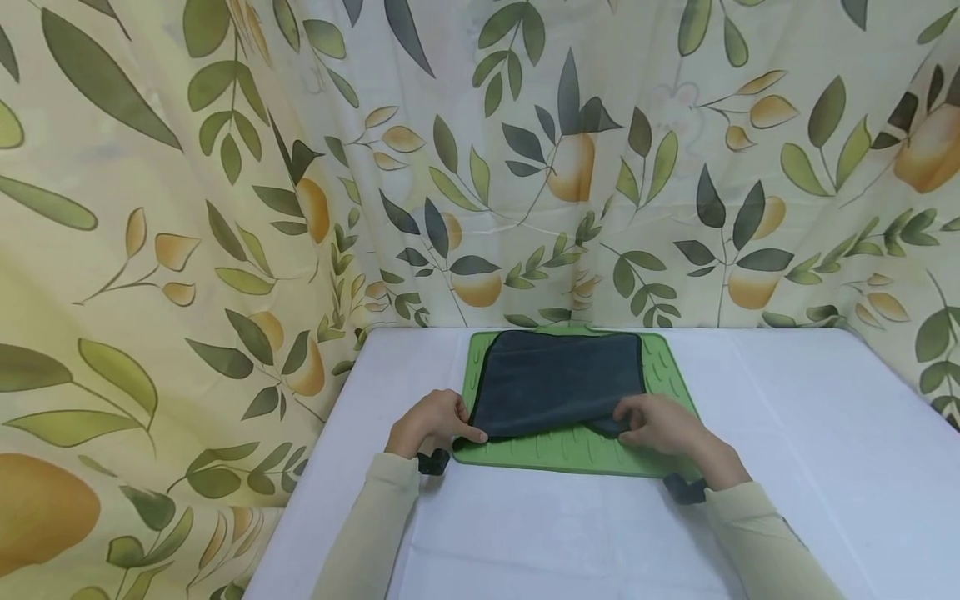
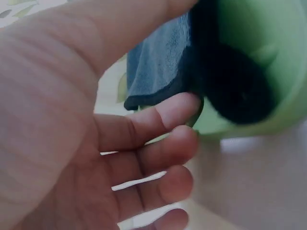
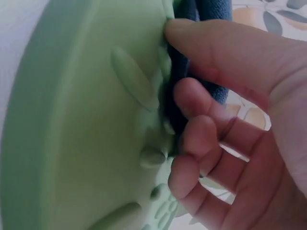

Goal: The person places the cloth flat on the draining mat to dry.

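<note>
A dark blue-grey towel [image 1: 558, 375] with black edging lies across a green mat [image 1: 555, 454] covered in raised ridges. Its near edge sits unevenly, and a bit of lower cloth shows by the right hand. My left hand [image 1: 437, 421] pinches the towel's near left corner between thumb and index finger. Beside those fingers, the left wrist view shows a dark curled end of the towel [image 2: 240, 86]. At the near right, my right hand [image 1: 662, 423] pinches the towel's edge. The right wrist view has its thumb and fingertips on the folded towel [image 3: 213, 9], close above the mat [image 3: 81, 96].
The mat lies on a white-covered table [image 1: 795, 433], near its back edge. A curtain [image 1: 525, 167] printed with leaves and fruit hangs behind and to the left. A black wrist mount [image 1: 433, 462] shows under the left wrist, another mount [image 1: 684, 490] under the right.
</note>
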{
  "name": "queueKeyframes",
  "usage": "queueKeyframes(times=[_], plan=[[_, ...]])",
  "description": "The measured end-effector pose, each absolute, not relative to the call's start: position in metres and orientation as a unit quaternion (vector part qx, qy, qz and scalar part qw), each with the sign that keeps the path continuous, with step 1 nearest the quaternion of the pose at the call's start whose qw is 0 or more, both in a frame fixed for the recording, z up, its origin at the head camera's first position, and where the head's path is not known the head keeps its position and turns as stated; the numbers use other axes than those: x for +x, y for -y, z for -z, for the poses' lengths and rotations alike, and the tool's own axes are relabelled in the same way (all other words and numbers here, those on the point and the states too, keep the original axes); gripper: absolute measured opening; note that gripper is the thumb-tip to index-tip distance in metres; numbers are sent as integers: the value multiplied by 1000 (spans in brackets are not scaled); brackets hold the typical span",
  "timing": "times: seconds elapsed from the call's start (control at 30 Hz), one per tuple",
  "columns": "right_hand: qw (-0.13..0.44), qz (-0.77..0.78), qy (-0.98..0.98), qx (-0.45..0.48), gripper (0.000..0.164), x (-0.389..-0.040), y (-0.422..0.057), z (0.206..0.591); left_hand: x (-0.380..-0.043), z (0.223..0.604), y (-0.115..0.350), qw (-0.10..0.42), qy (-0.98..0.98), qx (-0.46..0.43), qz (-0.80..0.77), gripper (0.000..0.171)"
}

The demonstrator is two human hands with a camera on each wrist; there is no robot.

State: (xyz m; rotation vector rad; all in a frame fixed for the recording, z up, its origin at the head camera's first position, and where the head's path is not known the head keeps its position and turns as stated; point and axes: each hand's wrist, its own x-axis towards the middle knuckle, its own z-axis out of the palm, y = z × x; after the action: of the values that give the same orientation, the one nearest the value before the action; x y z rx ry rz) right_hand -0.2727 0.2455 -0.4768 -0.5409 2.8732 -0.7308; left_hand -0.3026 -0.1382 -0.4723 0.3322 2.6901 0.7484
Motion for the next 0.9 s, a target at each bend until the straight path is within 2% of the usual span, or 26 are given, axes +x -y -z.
queueKeyframes(times=[0.2, 0.43, 0.63, 0.8, 0.9], plan=[[51, 228, -953, -192, 18, -277, -242, 479, -305, 474, 137, 155, -936, 161, -272, 44], [49, 233, -948, -211, 14, -278, -252, 477, -314, 476, 142, 110, -910, 211, -340, 32], [124, 327, -915, -202, 20, -275, -279, 462, -316, 474, 141, 94, -885, 188, -416, 15], [156, 381, -887, -207, 24, -271, -300, 452, -316, 471, 139, 110, -875, 137, -451, 26], [162, 394, -878, -218, 21, -270, -306, 447, -314, 470, 138, 128, -873, 145, -448, 29]])
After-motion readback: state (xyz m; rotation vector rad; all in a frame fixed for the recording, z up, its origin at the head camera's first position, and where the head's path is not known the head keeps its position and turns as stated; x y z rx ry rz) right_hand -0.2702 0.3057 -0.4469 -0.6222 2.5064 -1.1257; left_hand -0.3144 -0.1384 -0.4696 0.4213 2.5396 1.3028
